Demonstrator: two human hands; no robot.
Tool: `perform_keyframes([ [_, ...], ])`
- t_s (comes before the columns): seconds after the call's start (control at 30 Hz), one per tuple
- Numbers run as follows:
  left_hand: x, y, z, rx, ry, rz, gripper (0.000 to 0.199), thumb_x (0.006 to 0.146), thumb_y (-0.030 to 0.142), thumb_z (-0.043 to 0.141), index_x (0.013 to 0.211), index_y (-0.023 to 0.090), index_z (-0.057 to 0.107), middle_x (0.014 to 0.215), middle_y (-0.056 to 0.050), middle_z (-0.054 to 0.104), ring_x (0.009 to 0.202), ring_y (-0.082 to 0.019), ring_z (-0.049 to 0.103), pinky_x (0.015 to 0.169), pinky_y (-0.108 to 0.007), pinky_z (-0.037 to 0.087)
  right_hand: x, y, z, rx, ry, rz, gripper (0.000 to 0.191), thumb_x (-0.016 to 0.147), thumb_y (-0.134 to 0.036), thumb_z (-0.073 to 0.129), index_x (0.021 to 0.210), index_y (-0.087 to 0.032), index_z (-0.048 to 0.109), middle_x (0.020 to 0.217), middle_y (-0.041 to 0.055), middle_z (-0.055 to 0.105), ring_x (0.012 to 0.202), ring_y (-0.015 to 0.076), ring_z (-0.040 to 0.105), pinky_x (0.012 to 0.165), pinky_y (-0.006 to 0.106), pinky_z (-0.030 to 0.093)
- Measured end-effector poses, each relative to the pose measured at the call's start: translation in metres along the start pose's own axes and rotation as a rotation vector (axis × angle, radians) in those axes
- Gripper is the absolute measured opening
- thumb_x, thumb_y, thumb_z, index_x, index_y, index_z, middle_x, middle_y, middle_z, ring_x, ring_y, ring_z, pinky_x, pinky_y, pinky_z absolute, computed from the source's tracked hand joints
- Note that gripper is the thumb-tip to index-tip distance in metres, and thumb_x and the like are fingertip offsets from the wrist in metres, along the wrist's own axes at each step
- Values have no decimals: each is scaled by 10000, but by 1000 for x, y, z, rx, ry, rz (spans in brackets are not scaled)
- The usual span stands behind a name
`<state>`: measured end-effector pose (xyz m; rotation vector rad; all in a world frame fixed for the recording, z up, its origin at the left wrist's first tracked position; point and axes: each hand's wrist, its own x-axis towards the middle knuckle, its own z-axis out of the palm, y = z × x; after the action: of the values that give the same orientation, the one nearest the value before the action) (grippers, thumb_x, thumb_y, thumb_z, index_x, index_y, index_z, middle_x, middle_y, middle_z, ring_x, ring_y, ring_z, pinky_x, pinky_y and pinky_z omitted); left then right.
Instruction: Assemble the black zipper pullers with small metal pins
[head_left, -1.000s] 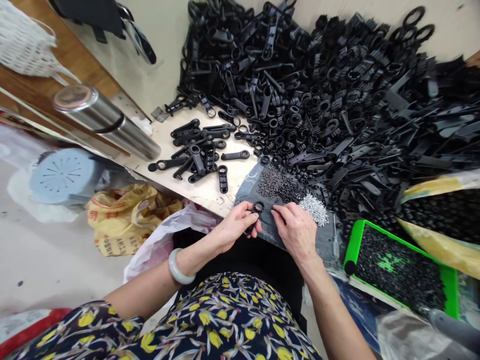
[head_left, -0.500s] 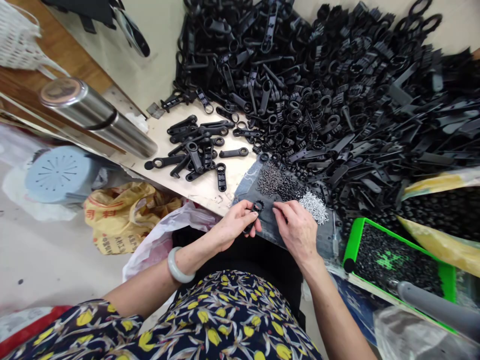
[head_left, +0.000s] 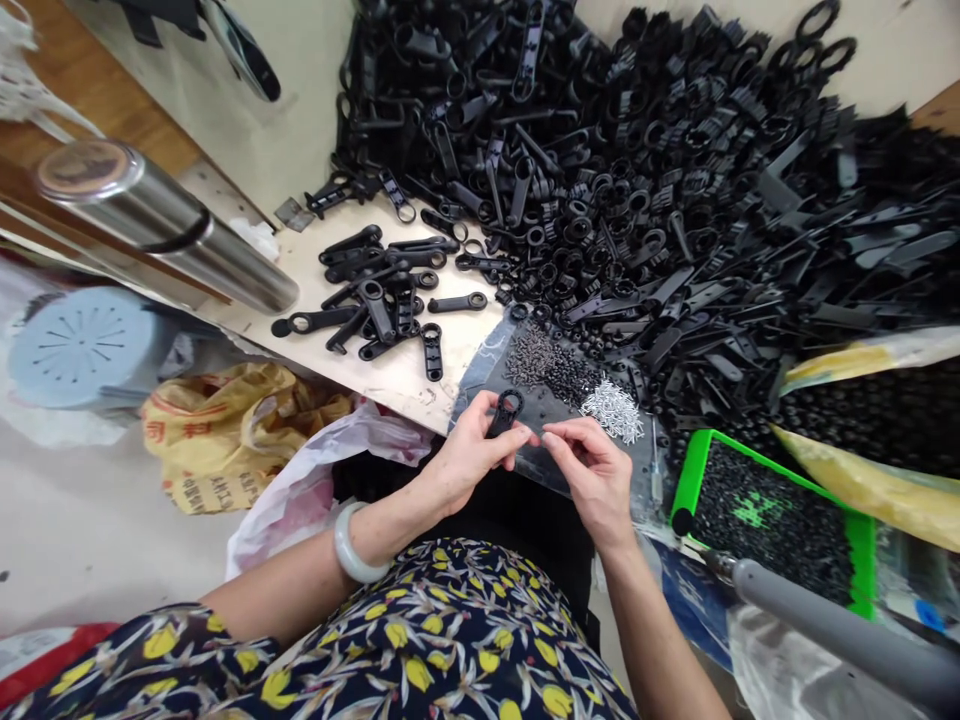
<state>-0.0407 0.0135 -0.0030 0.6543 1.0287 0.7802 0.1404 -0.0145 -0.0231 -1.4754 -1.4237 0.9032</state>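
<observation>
A black plastic part with a ring end (head_left: 508,408) is gripped in my left hand (head_left: 474,446), ring upward, above the edge of the grey mat (head_left: 474,388). My right hand (head_left: 598,472) is close beside it, thumb and forefinger pinched near the left fingertips; whatever is between them is too small to make out. On the mat lie small brownish pieces (head_left: 531,357), small black pieces (head_left: 571,380) and a heap of silver screws (head_left: 613,410). Similar black ringed parts (head_left: 379,310) are scattered on the pale table (head_left: 300,355) to the left.
A large heap of black parts (head_left: 600,170) covers the back and right. A steel flask (head_left: 169,225) lies at the left. To the right are a green tray (head_left: 694,480) of black bits, a grey tool (head_left: 825,615) and a screwdriver (head_left: 656,470). Bags hang below the table's left edge.
My right hand has come to my left fingertips, its fingers pinched. The black part now stands more upright in my left hand. The whole view has shifted slightly.
</observation>
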Motion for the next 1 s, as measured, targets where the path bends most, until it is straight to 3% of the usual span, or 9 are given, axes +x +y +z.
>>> perform_keyframes([
  [0.2,-1,-12,1,43,-18,3,435,776,319,838,1032,219,501,805,48,646,549,-55,510,535,-194,400,-20,0,3,14,-53,9,115,966,-338,710,978,-271,803,901,39,712,764,176,634,666,316,514],
  [0.4,-9,-13,-8,93,-83,-47,449,751,330,868,1014,208,524,787,21,657,662,-101,569,535,-189,425,-18,1,-13,-41,-250,-7,190,1006,-364,647,1032,-264,806,925,50,736,798,186,674,691,318,541],
  [0.57,-5,-10,-7,35,21,-2,421,770,306,839,1008,200,508,798,13,685,555,-58,504,489,-175,367,12,12,-17,-392,-80,-149,200,1042,-333,578,1085,-252,756,965,48,719,787,175,654,729,320,524],
  [0.8,3,-5,-7,-33,118,0,459,763,349,852,1006,205,491,821,-15,747,433,-25,456,456,-177,284,29,18,-8,-756,-204,-347,233,1072,-297,514,1062,-245,741,982,64,728,897,192,667,766,311,492],
  [0.9,4,-5,-6,-50,146,2,457,756,340,851,1009,208,493,829,-19,761,419,-27,465,444,-179,268,26,14,-7,-557,-167,-237,199,1043,-317,565,1013,-248,749,940,59,724,854,192,665,752,318,511],
  [1.0,5,-5,-2,-87,148,2,449,754,322,849,1007,213,494,828,-3,756,415,-27,467,435,-180,277,18,8,1,-80,-72,-32,141,983,-357,661,961,-248,749,940,50,707,836,190,666,728,318,549],
])
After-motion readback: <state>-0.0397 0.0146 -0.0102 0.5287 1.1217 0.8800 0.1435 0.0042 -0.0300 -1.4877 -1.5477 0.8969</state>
